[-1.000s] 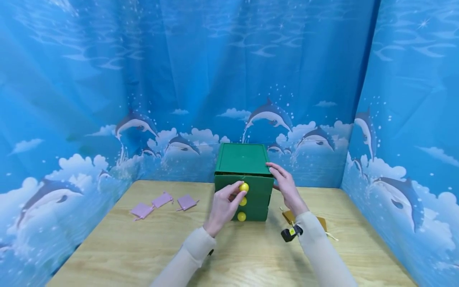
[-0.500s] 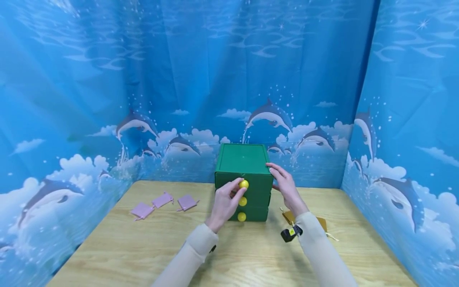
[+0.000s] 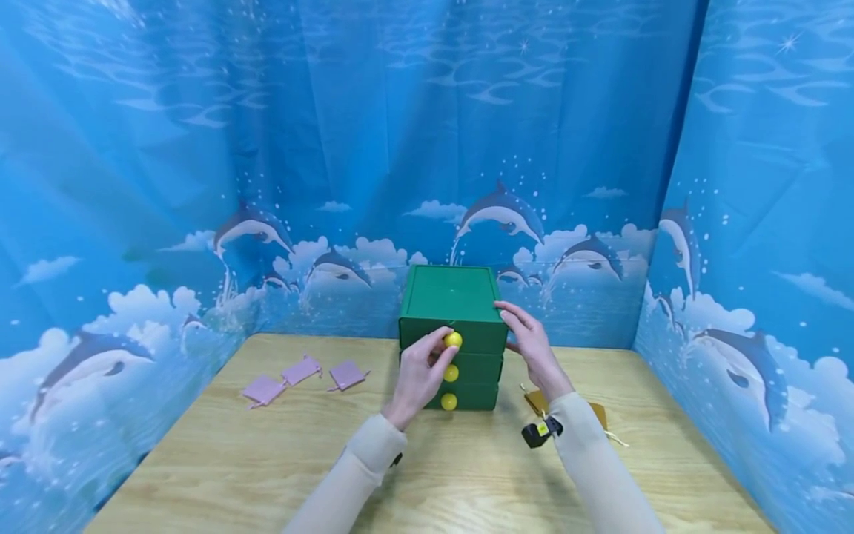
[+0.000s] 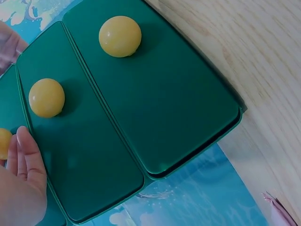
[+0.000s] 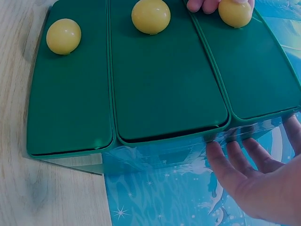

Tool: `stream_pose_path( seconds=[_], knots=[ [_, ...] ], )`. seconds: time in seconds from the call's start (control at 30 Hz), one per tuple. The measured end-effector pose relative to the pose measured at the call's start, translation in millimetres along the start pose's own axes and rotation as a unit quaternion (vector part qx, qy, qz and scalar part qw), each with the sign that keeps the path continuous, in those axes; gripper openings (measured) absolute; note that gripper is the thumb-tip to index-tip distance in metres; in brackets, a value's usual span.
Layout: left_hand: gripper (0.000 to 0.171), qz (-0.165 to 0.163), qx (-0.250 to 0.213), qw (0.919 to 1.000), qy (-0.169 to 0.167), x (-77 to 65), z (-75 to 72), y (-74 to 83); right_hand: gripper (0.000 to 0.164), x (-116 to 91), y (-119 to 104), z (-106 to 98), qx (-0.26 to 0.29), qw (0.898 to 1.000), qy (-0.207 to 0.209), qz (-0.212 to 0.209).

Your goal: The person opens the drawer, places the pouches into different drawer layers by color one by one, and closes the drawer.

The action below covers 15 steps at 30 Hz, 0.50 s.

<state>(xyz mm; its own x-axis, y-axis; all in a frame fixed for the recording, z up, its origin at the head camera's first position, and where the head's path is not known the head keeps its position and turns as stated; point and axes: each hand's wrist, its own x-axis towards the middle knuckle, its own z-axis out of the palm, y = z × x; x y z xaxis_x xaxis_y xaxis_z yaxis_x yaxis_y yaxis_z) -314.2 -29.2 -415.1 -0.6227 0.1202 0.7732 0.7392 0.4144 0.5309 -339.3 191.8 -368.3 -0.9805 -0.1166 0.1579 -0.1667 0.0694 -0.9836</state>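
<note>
A green three-drawer box (image 3: 450,293) stands at the back of the table, a round yellow knob on each drawer front. My left hand (image 3: 419,371) pinches the top drawer's yellow knob (image 3: 453,339) between thumb and fingers. That top drawer (image 5: 254,66) sits flush in its frame. My right hand (image 3: 531,345) steadies the box from its right side, fingertips along the upper side edge. In the right wrist view its fingers (image 5: 225,165) are spread and touch the side wall. Below are the middle knob (image 3: 451,373) and the bottom knob (image 3: 449,401), with both of those drawers shut.
Several small pink drawstring pouches (image 3: 263,390) lie on the table's left. Mustard-coloured pouches (image 3: 537,402) lie on the right, partly hidden under my right forearm. A blue dolphin-print curtain (image 3: 347,148) stands behind and beside the wooden table (image 3: 220,460).
The top drawer, a little pulled out with a dark gap along its upper edge, has slid back in flush. My left hand moved slightly forward with its knob. The right hand has stayed put.
</note>
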Motion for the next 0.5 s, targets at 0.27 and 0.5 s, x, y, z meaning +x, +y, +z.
stream_pose_path(
  seconds=[0.27,0.5],
  knots=[
    [0.018,-0.06,-0.034,0.9976,-0.01,-5.4,-0.1,2.5,0.052,-0.2,0.9,-0.9,-0.004,1.0,-0.009,-0.004],
    [0.008,-0.131,-0.043,0.9879,-0.07,-13.4,-6.9,-6.1,0.052,-0.7,1.7,-0.5,-0.01,1.0,-0.007,-0.013]
  ],
)
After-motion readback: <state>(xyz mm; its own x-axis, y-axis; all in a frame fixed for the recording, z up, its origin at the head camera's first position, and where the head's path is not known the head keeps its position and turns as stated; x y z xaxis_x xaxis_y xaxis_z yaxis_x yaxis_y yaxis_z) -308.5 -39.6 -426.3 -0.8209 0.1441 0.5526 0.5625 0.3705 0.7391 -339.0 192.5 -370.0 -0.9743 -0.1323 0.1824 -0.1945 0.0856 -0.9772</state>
